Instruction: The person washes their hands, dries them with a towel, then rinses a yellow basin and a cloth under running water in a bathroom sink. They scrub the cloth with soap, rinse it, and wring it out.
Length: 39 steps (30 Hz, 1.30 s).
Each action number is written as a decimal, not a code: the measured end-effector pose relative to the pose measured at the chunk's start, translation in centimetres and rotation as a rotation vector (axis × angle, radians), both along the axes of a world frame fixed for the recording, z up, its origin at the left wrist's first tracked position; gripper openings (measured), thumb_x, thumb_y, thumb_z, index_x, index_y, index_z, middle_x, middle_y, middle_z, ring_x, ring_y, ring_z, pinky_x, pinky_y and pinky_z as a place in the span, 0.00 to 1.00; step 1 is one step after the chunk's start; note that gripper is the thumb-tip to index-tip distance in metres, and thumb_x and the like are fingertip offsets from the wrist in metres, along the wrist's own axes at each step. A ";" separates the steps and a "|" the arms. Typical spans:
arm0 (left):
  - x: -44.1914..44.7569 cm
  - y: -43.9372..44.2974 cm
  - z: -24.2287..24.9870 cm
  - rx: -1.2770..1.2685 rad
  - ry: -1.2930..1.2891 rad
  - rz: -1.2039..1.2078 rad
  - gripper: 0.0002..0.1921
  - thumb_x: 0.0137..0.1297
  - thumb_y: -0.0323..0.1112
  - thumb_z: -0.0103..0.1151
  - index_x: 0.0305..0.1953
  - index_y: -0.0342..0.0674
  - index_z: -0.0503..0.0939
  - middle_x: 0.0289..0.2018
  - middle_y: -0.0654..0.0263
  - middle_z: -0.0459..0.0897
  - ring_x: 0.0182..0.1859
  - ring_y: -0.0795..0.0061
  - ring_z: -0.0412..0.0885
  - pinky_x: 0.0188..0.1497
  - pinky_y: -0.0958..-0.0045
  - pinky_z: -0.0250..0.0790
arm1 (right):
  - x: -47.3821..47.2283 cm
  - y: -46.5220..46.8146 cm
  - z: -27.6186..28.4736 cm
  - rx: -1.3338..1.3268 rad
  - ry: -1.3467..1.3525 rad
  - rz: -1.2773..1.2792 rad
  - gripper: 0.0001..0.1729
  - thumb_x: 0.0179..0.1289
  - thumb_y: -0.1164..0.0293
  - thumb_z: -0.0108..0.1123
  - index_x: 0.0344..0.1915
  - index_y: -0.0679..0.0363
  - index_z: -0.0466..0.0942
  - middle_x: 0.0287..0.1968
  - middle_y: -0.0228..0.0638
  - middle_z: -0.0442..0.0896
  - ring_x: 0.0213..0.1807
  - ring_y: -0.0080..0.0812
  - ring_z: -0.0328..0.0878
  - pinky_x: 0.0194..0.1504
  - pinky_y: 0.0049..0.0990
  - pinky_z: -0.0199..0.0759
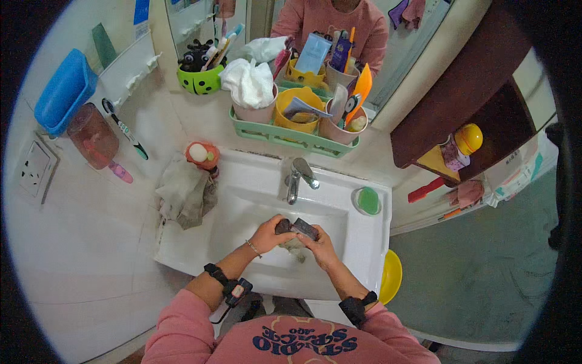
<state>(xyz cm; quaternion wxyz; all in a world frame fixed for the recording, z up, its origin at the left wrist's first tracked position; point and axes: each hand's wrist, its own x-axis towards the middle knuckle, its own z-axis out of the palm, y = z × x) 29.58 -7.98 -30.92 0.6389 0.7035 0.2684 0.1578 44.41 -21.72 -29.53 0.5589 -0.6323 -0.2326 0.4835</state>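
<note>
Over the basin of the white washbasin, my left hand is closed on a small dark object, perhaps a piece of cloth or a sponge. My right hand grips a dark rectangular block by its right end; what it is made of cannot be told. The thumbs meet between the two things. Below the hands is a wet greyish cloth or suds, partly hidden by the fingers. Behind the hands stands a chrome faucet; whether water runs is unclear.
A grey cloth lies over the sink's left corner beside an orange holder. A green soap bar sits in a dish at the right. Behind the faucet, a green rack carries cups. A yellow basin is low at the right.
</note>
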 end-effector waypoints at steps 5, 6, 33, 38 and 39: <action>-1.4 2.4 3.7 0.111 -0.193 0.037 0.20 0.53 0.38 0.70 0.43 0.39 0.73 0.37 0.67 0.77 0.32 0.83 0.73 0.36 0.77 0.69 | 1.6 -0.5 3.2 0.076 -0.001 -0.091 0.16 0.63 0.69 0.59 0.51 0.57 0.71 0.44 0.30 0.76 0.42 0.23 0.73 0.41 0.24 0.72; -2.1 3.0 4.7 0.232 -0.103 0.052 0.18 0.52 0.40 0.70 0.40 0.40 0.74 0.37 0.67 0.77 0.31 0.83 0.72 0.34 0.76 0.69 | 1.9 -0.5 3.6 0.109 0.016 -0.146 0.12 0.60 0.76 0.56 0.45 0.58 0.72 0.48 0.32 0.75 0.45 0.26 0.73 0.45 0.26 0.73; -6.4 8.0 6.6 1.090 1.070 -0.417 0.55 0.40 0.85 0.40 0.59 0.42 0.68 0.51 0.57 0.77 0.51 0.57 0.78 0.50 0.58 0.70 | 6.4 -6.8 5.5 -0.110 -1.028 0.458 0.09 0.57 0.63 0.56 0.31 0.57 0.78 0.28 0.41 0.79 0.36 0.43 0.75 0.43 0.38 0.69; -7.7 8.4 5.2 1.021 1.155 -0.641 0.44 0.47 0.80 0.43 0.45 0.43 0.81 0.45 0.56 0.80 0.50 0.58 0.78 0.49 0.57 0.70 | 5.2 -8.1 4.0 -0.138 -1.355 0.435 0.25 0.50 0.46 0.62 0.23 0.59 0.80 0.29 0.41 0.80 0.39 0.44 0.74 0.42 0.36 0.70; -7.8 8.8 5.0 0.971 1.127 -0.597 0.43 0.47 0.79 0.44 0.44 0.42 0.81 0.45 0.56 0.80 0.50 0.59 0.78 0.48 0.58 0.71 | 5.4 -8.2 3.5 -0.074 -1.378 0.349 0.28 0.48 0.43 0.62 0.21 0.59 0.80 0.29 0.41 0.80 0.40 0.44 0.74 0.41 0.36 0.70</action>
